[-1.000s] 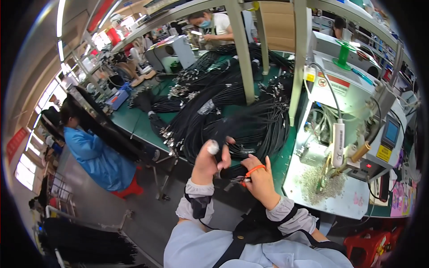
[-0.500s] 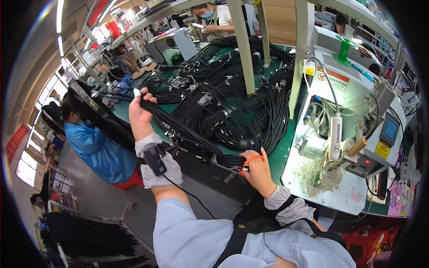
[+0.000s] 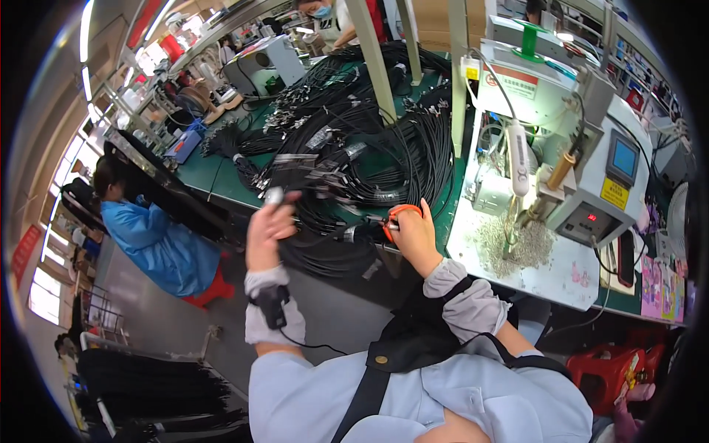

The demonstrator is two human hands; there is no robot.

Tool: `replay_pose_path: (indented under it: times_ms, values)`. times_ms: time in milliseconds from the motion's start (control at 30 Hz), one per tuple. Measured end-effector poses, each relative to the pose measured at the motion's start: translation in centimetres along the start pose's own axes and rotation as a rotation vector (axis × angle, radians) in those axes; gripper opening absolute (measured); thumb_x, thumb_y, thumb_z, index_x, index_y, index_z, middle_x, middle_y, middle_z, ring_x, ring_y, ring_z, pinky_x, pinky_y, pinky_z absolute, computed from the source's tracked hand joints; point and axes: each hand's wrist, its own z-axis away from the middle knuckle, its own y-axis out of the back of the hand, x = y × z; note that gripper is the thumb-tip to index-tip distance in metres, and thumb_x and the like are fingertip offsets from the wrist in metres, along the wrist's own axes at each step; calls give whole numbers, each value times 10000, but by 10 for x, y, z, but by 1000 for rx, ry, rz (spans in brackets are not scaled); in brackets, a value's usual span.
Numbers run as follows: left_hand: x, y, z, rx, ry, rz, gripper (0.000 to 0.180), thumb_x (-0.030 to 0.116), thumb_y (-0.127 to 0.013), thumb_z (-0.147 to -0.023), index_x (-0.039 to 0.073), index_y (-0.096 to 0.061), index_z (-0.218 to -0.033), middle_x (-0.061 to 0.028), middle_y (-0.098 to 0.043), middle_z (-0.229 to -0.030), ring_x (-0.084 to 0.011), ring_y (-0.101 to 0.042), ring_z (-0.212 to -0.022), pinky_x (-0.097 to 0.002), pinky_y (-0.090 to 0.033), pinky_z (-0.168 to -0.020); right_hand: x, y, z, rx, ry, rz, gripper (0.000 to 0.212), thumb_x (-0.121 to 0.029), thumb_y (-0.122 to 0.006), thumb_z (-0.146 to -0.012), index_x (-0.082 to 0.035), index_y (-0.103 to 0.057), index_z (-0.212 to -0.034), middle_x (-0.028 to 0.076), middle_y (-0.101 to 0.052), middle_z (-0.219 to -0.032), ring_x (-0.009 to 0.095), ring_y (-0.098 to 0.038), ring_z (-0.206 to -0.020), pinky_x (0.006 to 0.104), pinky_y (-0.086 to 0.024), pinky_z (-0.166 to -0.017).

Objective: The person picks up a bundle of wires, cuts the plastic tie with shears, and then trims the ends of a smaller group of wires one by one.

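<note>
My left hand [image 3: 270, 230], a white cover on its thumb, is curled round a bundle of black cables [image 3: 332, 255] that sags over the front edge of the green table. Motion smears its fingertips and the cable ends beside them. In my right hand [image 3: 415, 238] are orange-handled scissors [image 3: 391, 224], their loops round the fingers. The blades are partly hidden against the cables near a pale tie. Just beyond both hands lies a large heap of black cables [image 3: 413, 166] with small metal ends, in tied coils.
To the right stands a bench machine [image 3: 602, 199] with a small screen, and loose metal bits [image 3: 517, 244] lie on its white plate. A pale post [image 3: 458, 81] rises behind the heap. A person in blue [image 3: 159, 244] sits at left; another works across the table.
My left hand has swept down and right, bringing its cable end back toward the right hand, and the bundle now sags in a loop. The right hand keeps the scissors. The whole view has shifted slightly.
</note>
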Motion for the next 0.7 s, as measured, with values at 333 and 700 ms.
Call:
replay_pose_path:
  times_ms: [333,700]
  values:
    - [19,17,67,389,-857,-148,207,157,-383,-891,90,-459,-1071,-2,-384,-621,-59,-305,-446,-206,-273,-386,-9,15,-1,137,-15,-134,87,-113,-606,-722,-44,-582,-769,75,-592,-726,232,-566,-696,414,-328,-915]
    - [-134,-125,-16,-48,-136,-198,248,74,-512,-841,31,-468,-1082,-82,-577,-843,-189,-566,-676,-339,-479,-644,-55,118,67,-818,-124,-940,218,-54,-522,-836,10,-527,-1044,42,-590,-812,99,-529,-759,229,-420,-745]
